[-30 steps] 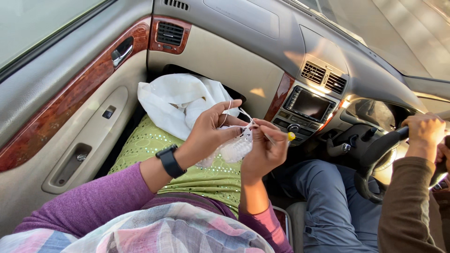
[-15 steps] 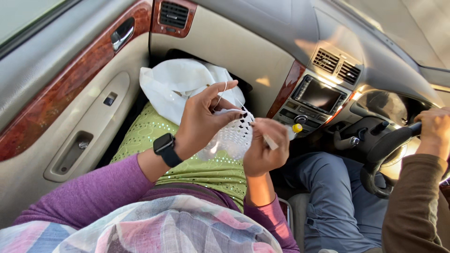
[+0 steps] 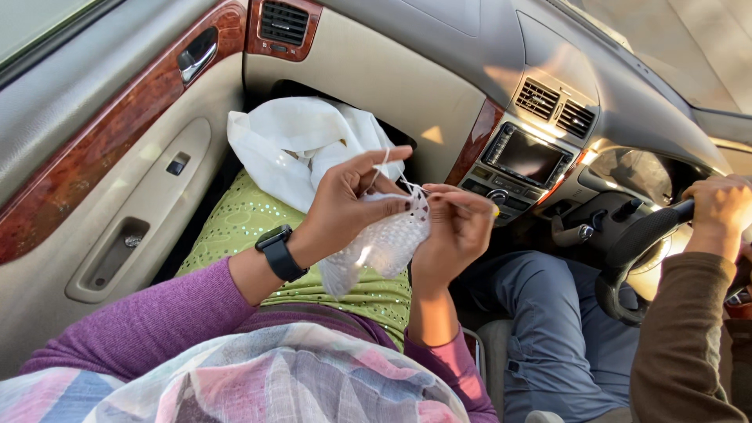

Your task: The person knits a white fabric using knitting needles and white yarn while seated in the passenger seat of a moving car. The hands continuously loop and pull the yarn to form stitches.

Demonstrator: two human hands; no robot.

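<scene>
White crochet piece [image 3: 384, 243] now hangs lower; left hand [image 3: 345, 204] and right hand [image 3: 454, 231] fingers still pinch it.

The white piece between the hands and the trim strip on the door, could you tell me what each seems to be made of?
White crochet piece: looks like soft cotton or acrylic yarn, matte, with an open holed mesh. Door trim strip: glossy reddish-brown wood grain, perhaps veneer or printed plastic; its sheen leaves that open.

White bag [image 3: 290, 141] and dashboard [image 3: 392, 86] seemingly crowd the front

White lacy crochet piece [image 3: 384, 243] hangs between both hands.
</scene>
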